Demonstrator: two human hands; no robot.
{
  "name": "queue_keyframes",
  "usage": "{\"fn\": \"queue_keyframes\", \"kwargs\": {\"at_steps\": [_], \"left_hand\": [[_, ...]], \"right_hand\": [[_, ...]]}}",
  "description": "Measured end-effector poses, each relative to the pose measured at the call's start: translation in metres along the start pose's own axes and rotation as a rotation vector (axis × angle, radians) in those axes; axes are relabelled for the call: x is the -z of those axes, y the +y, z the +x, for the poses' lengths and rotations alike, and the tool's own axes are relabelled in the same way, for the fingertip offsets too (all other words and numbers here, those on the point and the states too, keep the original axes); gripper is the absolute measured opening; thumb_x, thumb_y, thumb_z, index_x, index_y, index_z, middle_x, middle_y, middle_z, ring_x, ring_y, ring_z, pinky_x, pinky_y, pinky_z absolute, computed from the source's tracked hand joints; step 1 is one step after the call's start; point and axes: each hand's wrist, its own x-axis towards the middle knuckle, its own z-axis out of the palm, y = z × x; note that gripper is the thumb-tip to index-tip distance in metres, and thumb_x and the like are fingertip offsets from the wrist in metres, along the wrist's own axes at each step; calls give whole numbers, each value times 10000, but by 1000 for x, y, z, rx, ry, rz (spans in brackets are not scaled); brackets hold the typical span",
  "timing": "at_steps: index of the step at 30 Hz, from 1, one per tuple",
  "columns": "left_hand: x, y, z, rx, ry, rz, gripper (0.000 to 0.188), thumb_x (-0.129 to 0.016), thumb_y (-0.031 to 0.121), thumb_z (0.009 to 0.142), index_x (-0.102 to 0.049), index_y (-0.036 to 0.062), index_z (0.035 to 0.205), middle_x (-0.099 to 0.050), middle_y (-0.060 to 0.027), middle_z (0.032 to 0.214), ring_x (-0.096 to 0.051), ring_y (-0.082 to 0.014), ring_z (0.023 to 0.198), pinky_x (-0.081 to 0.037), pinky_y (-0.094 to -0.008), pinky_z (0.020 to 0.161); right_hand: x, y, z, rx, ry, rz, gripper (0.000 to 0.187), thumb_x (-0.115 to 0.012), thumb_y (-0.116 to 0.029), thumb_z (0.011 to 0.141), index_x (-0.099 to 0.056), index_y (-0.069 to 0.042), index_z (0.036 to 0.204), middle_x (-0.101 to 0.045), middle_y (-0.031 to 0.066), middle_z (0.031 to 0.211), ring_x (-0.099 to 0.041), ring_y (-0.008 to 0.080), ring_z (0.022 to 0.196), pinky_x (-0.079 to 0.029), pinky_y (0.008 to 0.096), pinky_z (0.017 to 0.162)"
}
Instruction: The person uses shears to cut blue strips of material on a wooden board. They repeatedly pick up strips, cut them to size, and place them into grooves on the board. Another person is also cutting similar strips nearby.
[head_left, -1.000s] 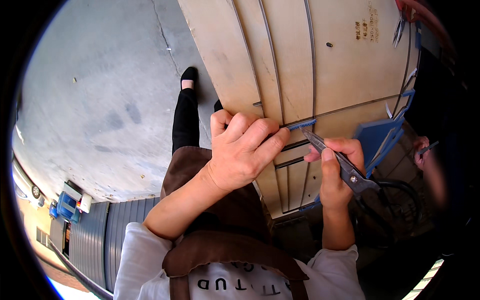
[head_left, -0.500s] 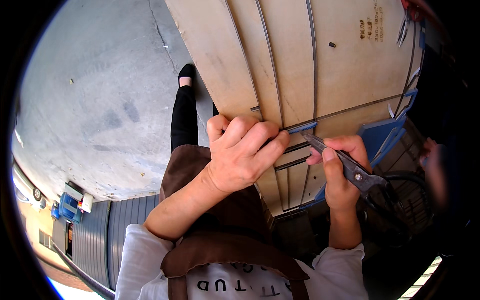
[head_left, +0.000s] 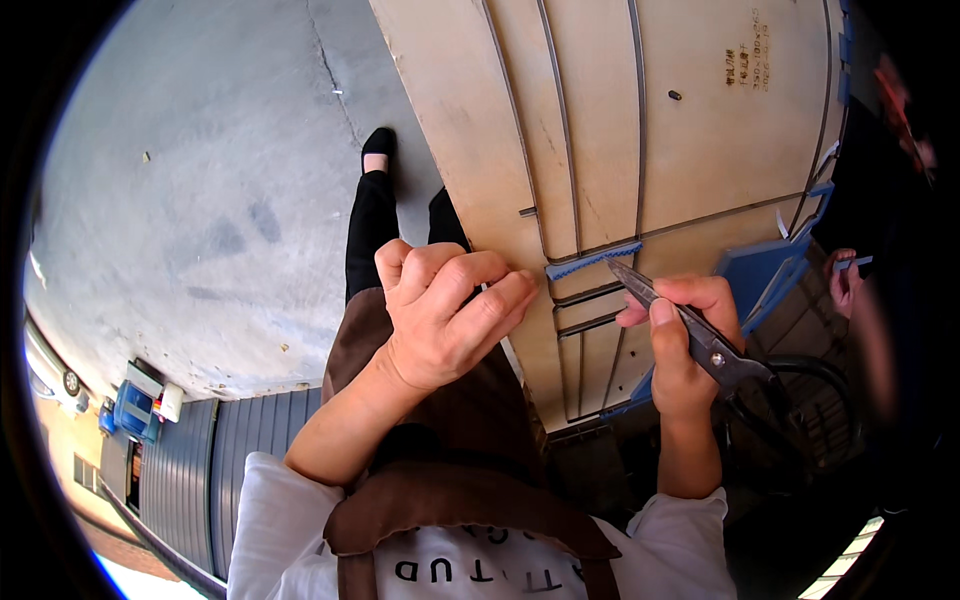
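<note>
My right hand (head_left: 690, 335) grips a pair of dark metal scissors (head_left: 715, 357) around the blades, thumb along one side. The tip points at a blue ridged strip (head_left: 595, 260), which lies along a dark metal blade line on a plywood board (head_left: 690, 150). A small gap seems to separate tip and strip, though contact is hard to judge. My left hand (head_left: 450, 310) hovers just left of the strip over the board's edge, fingers curled in. Its thumb and fingertips are hidden, so anything pinched there does not show.
Several thin metal lines (head_left: 640, 120) cross the board. A blue pad (head_left: 752, 270) sits by its right edge. Another person's hand (head_left: 845, 285) holds a small blue piece at the right, near a blurred red-handled tool (head_left: 895, 105). Concrete floor (head_left: 230, 150) lies left.
My left hand has drawn back leftward from the blue strip, exposing its whole length. The board has shifted slightly right in view. The red-handled tool at the far right has left the board.
</note>
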Motion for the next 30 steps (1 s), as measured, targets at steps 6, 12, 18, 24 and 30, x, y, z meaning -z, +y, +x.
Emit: {"fn": "queue_keyframes", "kwargs": {"at_steps": [6,12,18,24,30], "left_hand": [[-6,4,3,5,2,-52,312,-752,160,562,-641,191,851,-551,61,833,-469,-147,760,-284,-333,717],[-3,5,5,5,-74,-92,307,-770,119,563,-647,174,839,-557,46,824,-472,-163,767,-291,-349,727],[-5,3,6,-1,-72,-104,306,-770,105,555,-637,155,826,-558,41,814,-475,-164,751,-296,-347,727],[-3,2,9,-2,-85,-97,304,-769,101,563,-633,149,831,-563,35,818,-475,-164,746,-301,-350,728],[-2,1,8,-25,-88,-107,298,-768,99,581,-642,152,846,-566,40,827,-473,-159,742,-302,-348,731]], "right_hand": [[-13,-7,2,-39,-121,-61,118,-557,-29,865,-515,18,965,-582,137,859,-626,189,676,-523,296,629],[-14,-12,6,-113,-151,-87,113,-569,-14,851,-534,23,952,-618,136,815,-632,165,679,-517,274,615],[-13,-14,12,-147,-157,-100,134,-619,-6,825,-564,17,945,-657,115,788,-652,132,694,-523,256,617],[-16,-12,14,-67,-220,-255,83,-560,13,844,-548,22,926,-615,117,803,-625,157,674,-512,272,620],[-12,-3,-1,2,-153,-134,113,-548,3,854,-527,8,965,-611,140,828,-634,187,691,-519,292,654]]}}
